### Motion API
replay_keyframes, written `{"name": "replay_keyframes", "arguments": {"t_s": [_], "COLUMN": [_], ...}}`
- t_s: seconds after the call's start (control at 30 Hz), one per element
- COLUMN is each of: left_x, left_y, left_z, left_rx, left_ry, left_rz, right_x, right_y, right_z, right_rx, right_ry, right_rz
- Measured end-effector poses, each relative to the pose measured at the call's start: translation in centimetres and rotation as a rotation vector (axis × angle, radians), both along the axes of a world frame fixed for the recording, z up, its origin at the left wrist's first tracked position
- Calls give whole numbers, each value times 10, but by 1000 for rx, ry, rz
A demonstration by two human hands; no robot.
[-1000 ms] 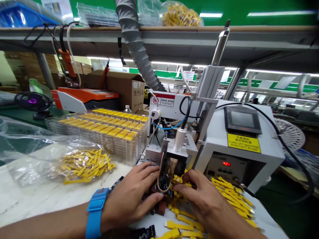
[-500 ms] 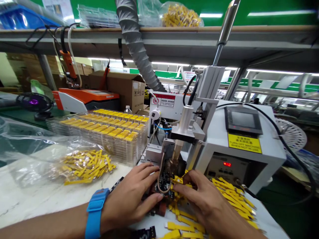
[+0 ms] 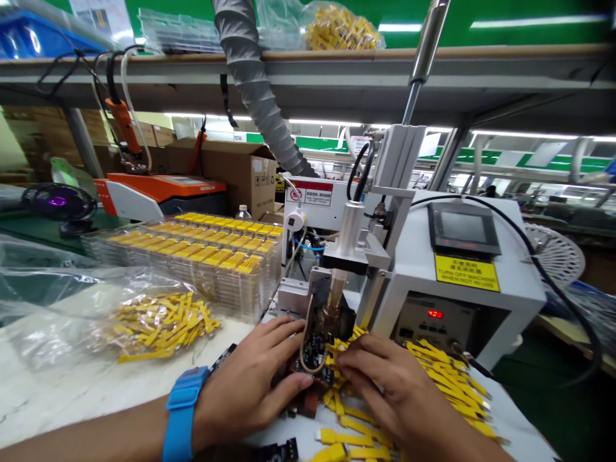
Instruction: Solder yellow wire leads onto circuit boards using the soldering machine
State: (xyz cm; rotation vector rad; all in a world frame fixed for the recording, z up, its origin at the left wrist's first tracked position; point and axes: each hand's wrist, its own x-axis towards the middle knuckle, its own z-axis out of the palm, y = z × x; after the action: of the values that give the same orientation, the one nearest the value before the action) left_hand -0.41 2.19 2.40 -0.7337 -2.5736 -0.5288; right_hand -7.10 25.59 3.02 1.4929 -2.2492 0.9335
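Note:
My left hand (image 3: 255,378), with a blue strap (image 3: 185,407) round its wrist, rests at the left side of a dark circuit board (image 3: 315,350). Its fingers are stretched and a little apart. At the board's right side, my right hand (image 3: 385,378) has thumb and fingertips pressed together by a yellow flex strip (image 3: 335,346). The metal head (image 3: 337,292) of a white press machine stands just above the board. Loose yellow strips (image 3: 356,427) lie beneath and in front of my right hand. What sits under the fingertips is partly hidden.
More yellow strips (image 3: 447,378) lie at the right by the control box (image 3: 505,289). On the left are a plastic bag of strips (image 3: 163,324) and stacked clear trays (image 3: 231,289). A small fan (image 3: 60,202), orange tool (image 3: 166,186) and cardboard box (image 3: 235,173) stand behind.
The view has shifted slightly. My right fingertips have drawn closer together beside the board. My left hand keeps nearly the same place.

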Motion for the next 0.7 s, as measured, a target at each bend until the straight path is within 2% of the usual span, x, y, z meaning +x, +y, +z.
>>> {"name": "replay_keyframes", "arguments": {"t_s": [0.37, 0.7], "left_x": [1, -1], "left_y": [3, 3], "left_z": [0, 1], "left_rx": [-40, -25], "left_ry": [-5, -59], "left_rz": [18, 22], "right_x": [-1, -3], "right_y": [0, -2], "right_z": [-2, -2], "right_rx": [-11, -6], "right_ry": [-199, -154], "right_rz": [-29, -12]}}
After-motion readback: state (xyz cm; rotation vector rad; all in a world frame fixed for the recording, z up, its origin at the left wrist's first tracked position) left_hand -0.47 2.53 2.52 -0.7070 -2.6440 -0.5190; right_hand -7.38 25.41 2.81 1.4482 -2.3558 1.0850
